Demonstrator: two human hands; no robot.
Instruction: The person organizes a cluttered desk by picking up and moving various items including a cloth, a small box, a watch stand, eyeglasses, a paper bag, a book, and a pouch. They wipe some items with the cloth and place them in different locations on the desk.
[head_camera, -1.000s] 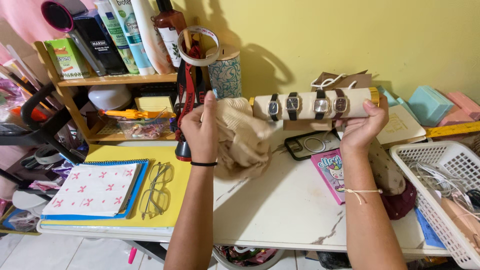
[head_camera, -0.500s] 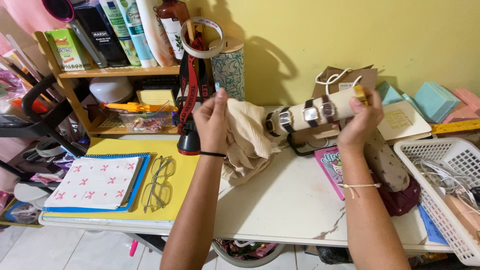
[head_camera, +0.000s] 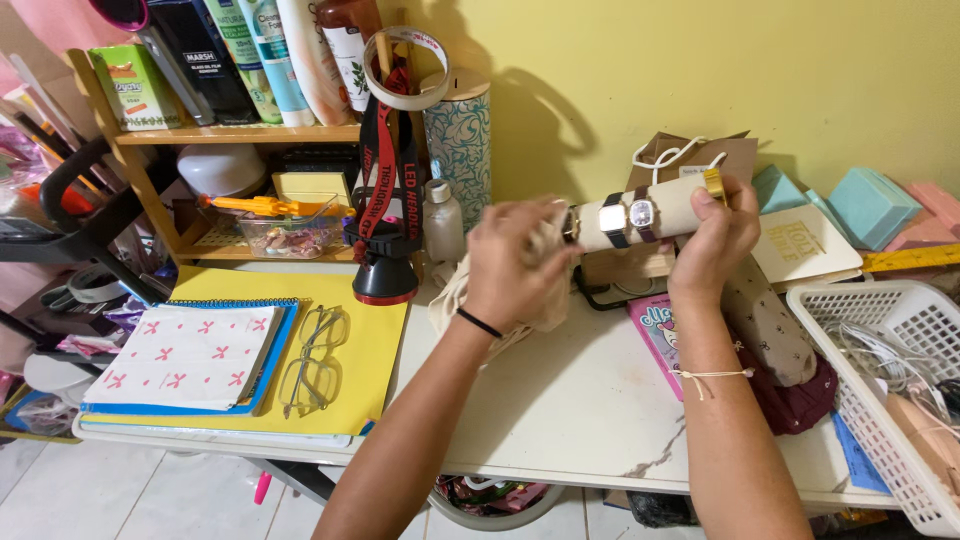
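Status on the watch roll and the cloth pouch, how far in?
Done: watches are strapped around the cream roll. In hand: the right hand grips the roll's far end, the left hand holds the beige cloth pouch bunched at its near end, which it covers. Left: most of the roll, with two watch faces showing, lies outside the pouch.

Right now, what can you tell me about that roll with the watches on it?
The watch roll is a cream, padded-looking cylinder held level above the white table. Wristwatches with dark straps wrap around it, faces outward. The right hand grips its right end; the left hand pulls a beige cloth pouch over its left end.
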